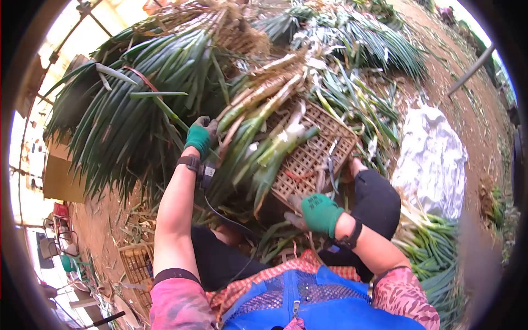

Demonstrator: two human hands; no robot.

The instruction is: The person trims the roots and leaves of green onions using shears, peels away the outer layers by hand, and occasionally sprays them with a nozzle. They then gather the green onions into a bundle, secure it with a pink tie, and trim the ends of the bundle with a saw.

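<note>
My left hand [202, 135], in a green and grey glove, is closed at the left edge of some loose green onions [256, 118]; whether it grips a stalk is unclear. These onions lie across an upturned brown plastic crate [313, 157], roots toward the top. My right hand [316, 213], gloved the same way, is at the crate's near edge, its fingers bent and partly hidden; what they hold, if anything, cannot be made out. A thin curved tool [332, 165] rests on the crate's right part.
A large heap of green onions [159, 82] fills the upper left. More onions [374, 41] lie at the top right, others [434, 247] at the lower right beside a white sack [432, 159]. A yellowish crate [137, 269] stands lower left. My knees flank the brown crate.
</note>
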